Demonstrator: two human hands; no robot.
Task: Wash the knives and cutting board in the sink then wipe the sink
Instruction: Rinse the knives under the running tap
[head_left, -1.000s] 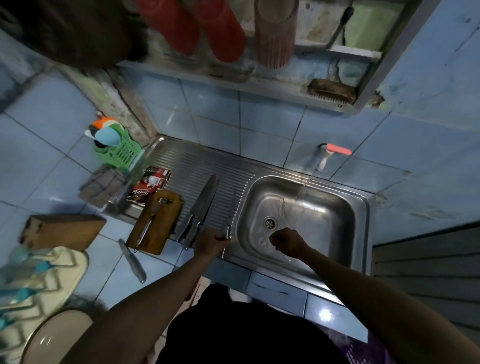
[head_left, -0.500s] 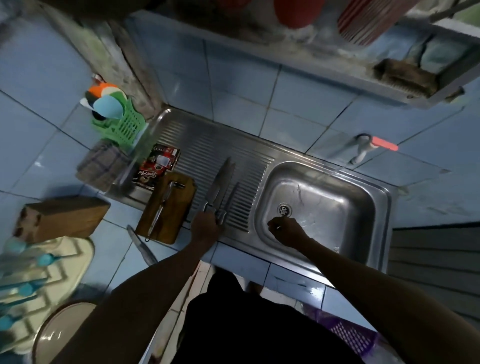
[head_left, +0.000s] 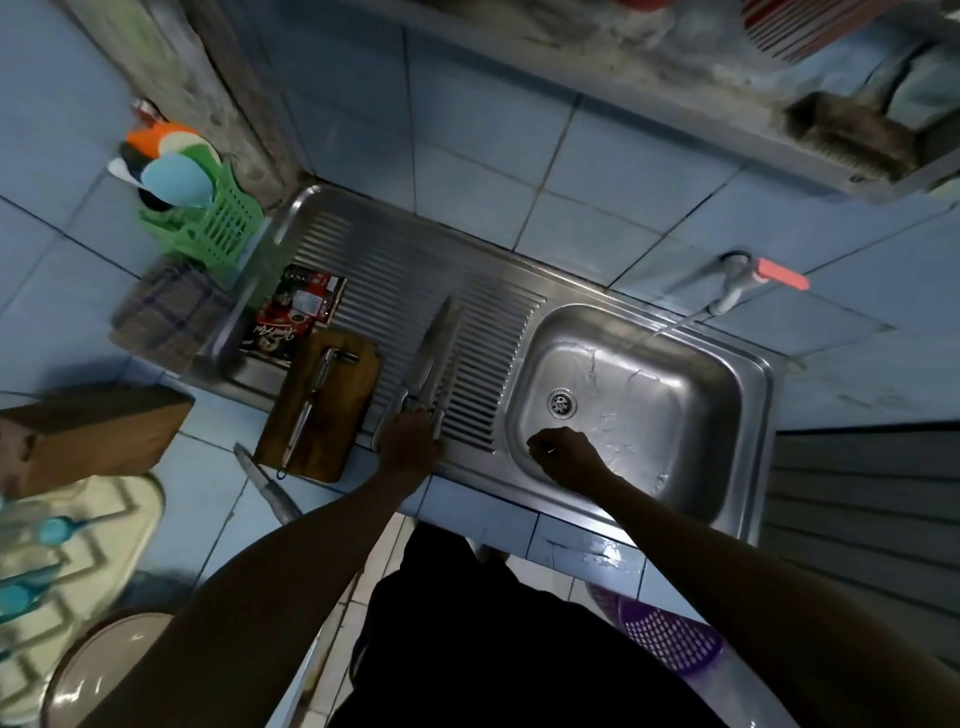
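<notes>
Knives (head_left: 431, 364) are gripped by the handles in the left hand (head_left: 410, 444) on the drainboard (head_left: 405, 270).
The right hand (head_left: 563, 454) is curled empty over the sink basin (head_left: 675, 405); blades are best kept pointed away when lifted.

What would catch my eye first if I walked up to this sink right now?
Probably the steel knives lying side by side on the ribbed drainboard, with the left hand at their handles. Next, the right hand curled over the basin of the sink, near the drain. Left of the knives, a wooden cutting board carries a metal tool.
</notes>
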